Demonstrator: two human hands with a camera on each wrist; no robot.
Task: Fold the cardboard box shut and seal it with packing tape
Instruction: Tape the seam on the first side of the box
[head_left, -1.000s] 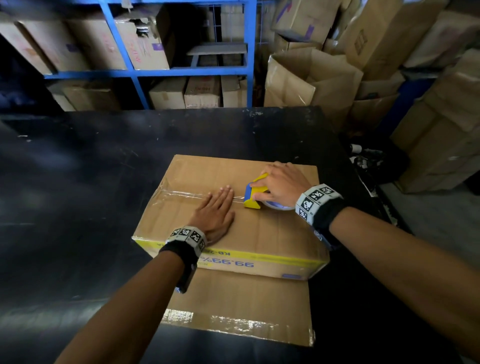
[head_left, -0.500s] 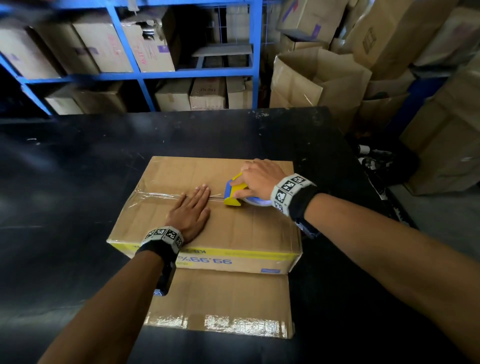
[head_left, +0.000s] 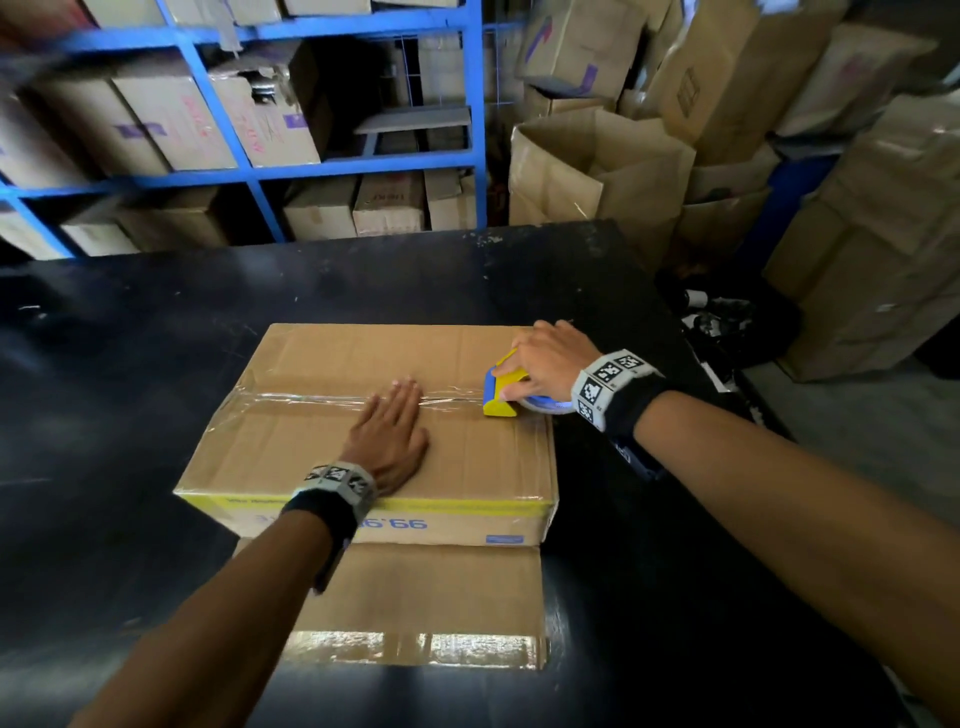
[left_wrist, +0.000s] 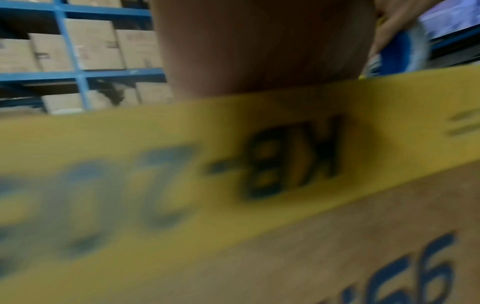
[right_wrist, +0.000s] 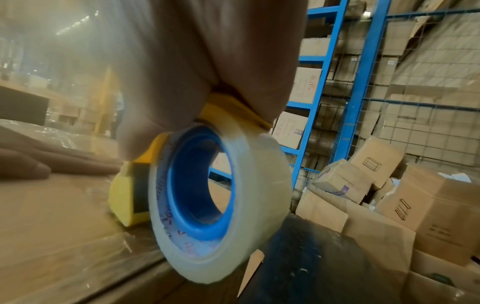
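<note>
**A:** Where does your cardboard box (head_left: 363, 415) sit, and what have your hands got?

**B:** It lies flat on the black surface (head_left: 156, 322), its flaps folded down, on top of a flattened sheet of cardboard (head_left: 426, 597) that sticks out toward you. Your left hand (head_left: 387, 441) lies palm-down on the near flap, fingers (head_left: 402, 397) straight and together, their tips reaching the centre seam; it holds nothing, it only presses. Your right hand (head_left: 545, 358) is curled round the yellow tape dispenser (head_left: 501, 389), which rests on the seam near the box's right edge. A clear strip of packing tape (head_left: 311, 400) runs along the seam from the left edge up to the dispenser.

**A:** How will it all handle?

**B:** My judgement: the box is shallow and likely light, so it may slide on that smooth surface when you pull, so press the flat palm down firmly. The corrugated flaps are stiff but springy at the seam and will lift if you let go. The tape is thin, glossy and already wrinkled in places; it sticks to itself readily. The roll (right_wrist: 221, 195) is clear film on a blue plastic core, seated in the hard yellow frame.

**A:** Where should you take hold?

**B:** Grip the dispenser over its top, as now, and press the flap just beside the seam, not the tape itself.
</note>
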